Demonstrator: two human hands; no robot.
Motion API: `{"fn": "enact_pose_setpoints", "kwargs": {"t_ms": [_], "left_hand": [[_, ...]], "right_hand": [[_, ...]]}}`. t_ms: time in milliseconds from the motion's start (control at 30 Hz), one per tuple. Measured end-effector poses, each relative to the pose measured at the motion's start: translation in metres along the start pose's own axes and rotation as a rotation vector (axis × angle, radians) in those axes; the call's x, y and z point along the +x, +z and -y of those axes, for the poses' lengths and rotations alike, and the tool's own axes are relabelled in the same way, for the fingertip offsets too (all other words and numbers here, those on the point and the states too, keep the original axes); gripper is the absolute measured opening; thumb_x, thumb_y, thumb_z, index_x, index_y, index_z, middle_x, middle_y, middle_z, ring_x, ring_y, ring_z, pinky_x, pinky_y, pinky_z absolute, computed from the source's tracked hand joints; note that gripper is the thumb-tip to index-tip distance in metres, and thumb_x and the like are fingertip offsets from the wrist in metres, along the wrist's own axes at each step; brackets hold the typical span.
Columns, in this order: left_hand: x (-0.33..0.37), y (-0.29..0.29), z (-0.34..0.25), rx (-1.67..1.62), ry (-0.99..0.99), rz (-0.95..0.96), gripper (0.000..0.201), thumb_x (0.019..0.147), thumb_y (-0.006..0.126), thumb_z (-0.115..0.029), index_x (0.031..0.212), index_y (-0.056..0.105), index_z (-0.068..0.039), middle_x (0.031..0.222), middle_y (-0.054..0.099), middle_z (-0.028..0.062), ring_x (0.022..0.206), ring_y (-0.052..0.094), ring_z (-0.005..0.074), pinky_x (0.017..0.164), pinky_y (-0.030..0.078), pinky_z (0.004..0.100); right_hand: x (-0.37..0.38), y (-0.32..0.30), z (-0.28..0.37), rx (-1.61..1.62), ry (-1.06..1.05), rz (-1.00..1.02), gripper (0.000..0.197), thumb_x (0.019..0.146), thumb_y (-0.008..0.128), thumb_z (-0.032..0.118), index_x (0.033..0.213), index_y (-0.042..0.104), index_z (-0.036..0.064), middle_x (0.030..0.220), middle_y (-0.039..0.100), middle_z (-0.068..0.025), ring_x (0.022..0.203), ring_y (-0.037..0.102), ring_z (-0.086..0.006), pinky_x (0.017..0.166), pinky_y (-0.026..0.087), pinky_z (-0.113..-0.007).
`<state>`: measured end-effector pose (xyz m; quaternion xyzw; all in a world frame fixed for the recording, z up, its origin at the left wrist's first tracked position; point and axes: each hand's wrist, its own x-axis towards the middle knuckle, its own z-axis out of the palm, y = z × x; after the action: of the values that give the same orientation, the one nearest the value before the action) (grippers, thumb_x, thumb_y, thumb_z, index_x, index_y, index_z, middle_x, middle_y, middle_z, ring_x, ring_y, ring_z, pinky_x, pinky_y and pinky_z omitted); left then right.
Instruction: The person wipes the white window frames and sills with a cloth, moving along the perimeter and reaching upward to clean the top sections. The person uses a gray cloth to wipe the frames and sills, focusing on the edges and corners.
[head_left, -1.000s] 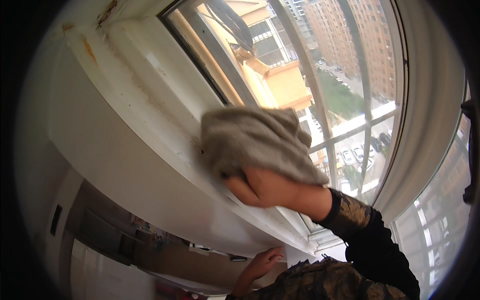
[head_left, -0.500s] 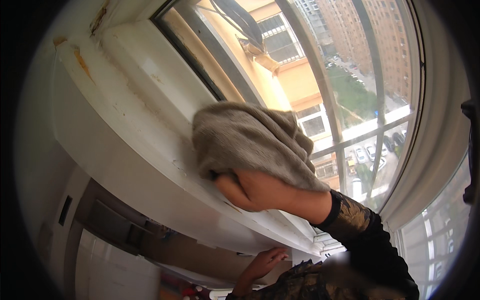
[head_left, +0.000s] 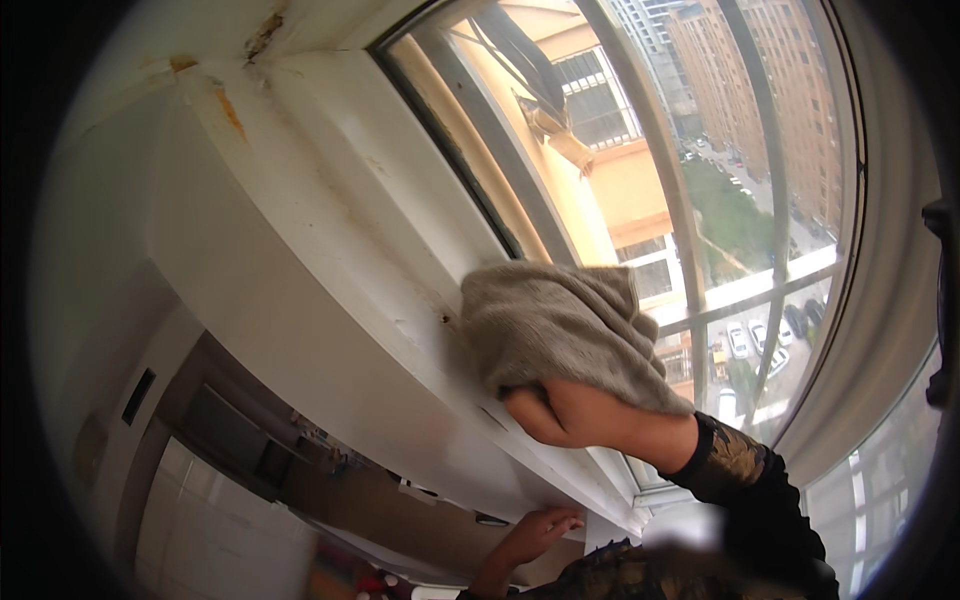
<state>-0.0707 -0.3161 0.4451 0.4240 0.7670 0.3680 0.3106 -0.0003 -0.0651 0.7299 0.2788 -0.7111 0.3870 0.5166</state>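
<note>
My right hand (head_left: 575, 412) is closed on a grey-brown cloth (head_left: 570, 325) and presses it onto the white window sill (head_left: 395, 270). The cloth drapes over the knuckles and wrist, so most of the fingers are hidden beneath it. Its upper edge overlaps the lower part of the window frame. Low in the picture, my left hand (head_left: 545, 530) holds nothing, its fingers stretched loosely toward the right near the end of the white panel below the sill. Whether those fingertips touch the panel I cannot tell.
Metal bars (head_left: 680, 200) cross the window, with buildings and parked cars far below outside. Rust-brown stains (head_left: 230, 112) and peeling paint mark the sill's far corner. Below the panel lies a dim room with a white tiled surface (head_left: 215, 530). A curtain-like pale surround (head_left: 880, 280) borders the right side.
The whole view has shifted, so window and sill sit further right. My right hand and the cloth have slid slightly along the sill, uncovering a small dark spot beside the cloth.
</note>
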Motion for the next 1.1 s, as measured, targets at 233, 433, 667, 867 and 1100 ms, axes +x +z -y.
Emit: {"fn": "enact_pose_setpoints", "kwargs": {"t_ms": [233,433,667,867,1100], "left_hand": [[0.009,-0.003,0.017,-0.125,0.027,0.011,0.03,0.107,0.057,-0.019,0.125,0.069,0.002,0.107,0.077,0.0131,0.102,0.074,0.0221,0.092,0.057,0.0358],[0.008,-0.001,0.024,-0.089,0.034,0.004,0.031,0.107,0.057,-0.019,0.126,0.069,0.002,0.109,0.078,0.0138,0.102,0.075,0.0224,0.093,0.057,0.0359],[0.008,0.0,0.03,-0.078,0.073,0.01,0.031,0.106,0.057,-0.018,0.126,0.069,0.002,0.11,0.078,0.0143,0.103,0.075,0.0229,0.093,0.057,0.0361],[0.008,0.001,0.031,-0.088,0.088,0.0,0.03,0.107,0.057,-0.02,0.124,0.069,0.002,0.11,0.077,0.015,0.102,0.075,0.0242,0.093,0.057,0.0361],[0.008,0.0,0.031,-0.045,0.056,0.023,0.032,0.108,0.056,-0.022,0.126,0.069,0.001,0.11,0.078,0.0133,0.103,0.075,0.0224,0.094,0.057,0.0353]], "right_hand": [[0.089,-0.012,0.001,-0.295,-0.238,-0.203,0.026,0.083,0.061,0.018,0.105,0.066,0.0044,0.103,0.062,-0.019,0.098,0.06,-0.0394,0.089,0.048,-0.048],[0.085,-0.013,0.012,-0.306,-0.252,-0.12,0.029,0.081,0.06,0.015,0.106,0.063,0.0003,0.102,0.061,-0.0214,0.097,0.059,-0.0415,0.089,0.048,-0.048],[0.092,-0.02,0.017,-0.265,-0.183,-0.089,0.03,0.081,0.058,0.014,0.107,0.063,-0.0011,0.103,0.061,-0.0209,0.096,0.057,-0.0409,0.09,0.047,-0.046],[0.097,-0.018,0.018,-0.233,-0.187,-0.116,0.033,0.082,0.06,0.018,0.109,0.063,-0.0017,0.105,0.06,-0.0236,0.1,0.057,-0.0432,0.093,0.045,-0.048],[0.097,-0.02,0.021,-0.328,-0.175,-0.048,0.026,0.083,0.059,0.015,0.104,0.063,0.0009,0.104,0.061,-0.0212,0.099,0.057,-0.0416,0.091,0.046,-0.048]]}}
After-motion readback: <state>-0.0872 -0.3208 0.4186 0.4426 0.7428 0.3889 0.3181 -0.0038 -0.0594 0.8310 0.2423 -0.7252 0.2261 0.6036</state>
